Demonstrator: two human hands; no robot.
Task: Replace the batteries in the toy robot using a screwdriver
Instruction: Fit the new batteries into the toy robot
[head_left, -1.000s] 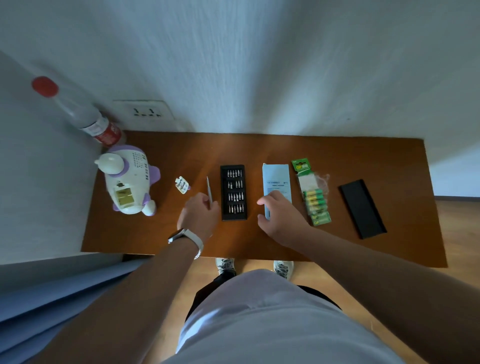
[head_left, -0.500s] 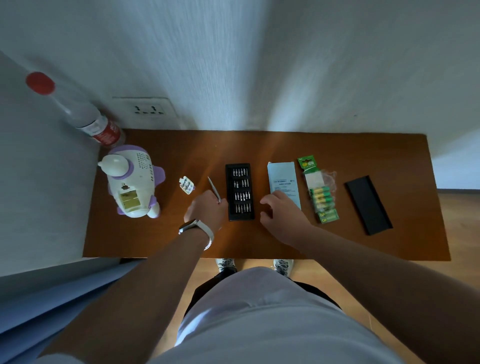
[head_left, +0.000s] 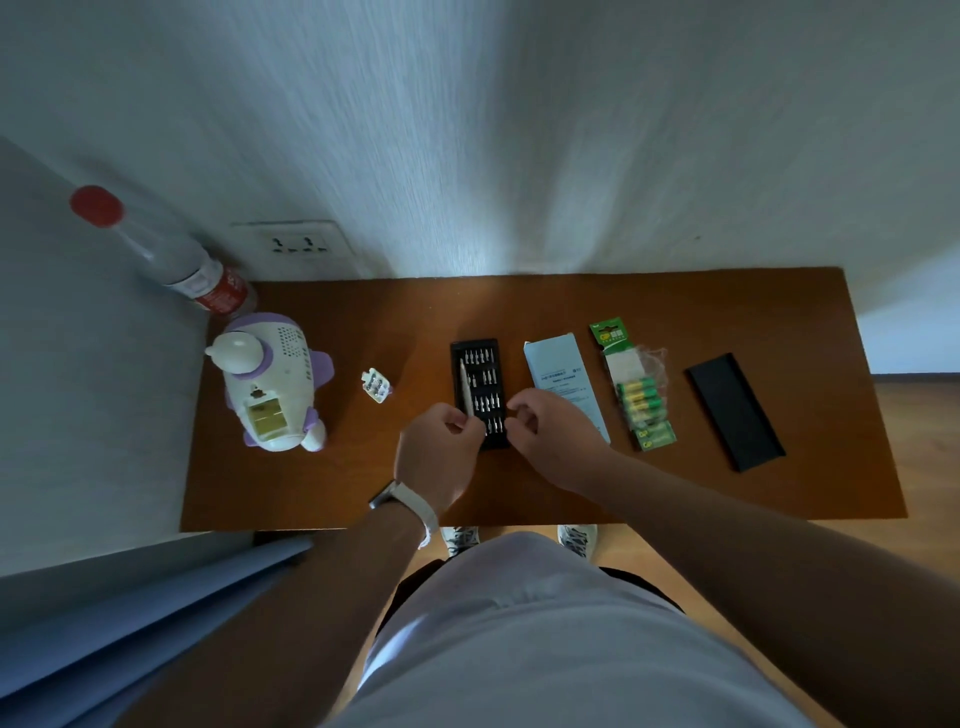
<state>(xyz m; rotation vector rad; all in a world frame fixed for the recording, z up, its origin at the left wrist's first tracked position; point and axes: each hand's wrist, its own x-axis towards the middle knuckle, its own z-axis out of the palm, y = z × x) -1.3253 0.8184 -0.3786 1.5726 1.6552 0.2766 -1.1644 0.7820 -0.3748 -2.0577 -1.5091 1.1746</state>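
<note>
Two hands over black bit case (head_left: 479, 364) (bits in rows); left hand (head_left: 439, 457) fingers clamped on screwdriver (head_left: 466, 387); right hand (head_left: 550, 434) fingers curled together

battery pack (head_left: 638, 385) | "GP" | leaflet (head_left: 563, 385) print likely unreadable

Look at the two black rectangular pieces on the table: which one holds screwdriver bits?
The black tray between the two hands, mid-table: rows of silver bits fill it, and the screwdriver lies along its left side. The plain black lid at the far right holds nothing.
</note>
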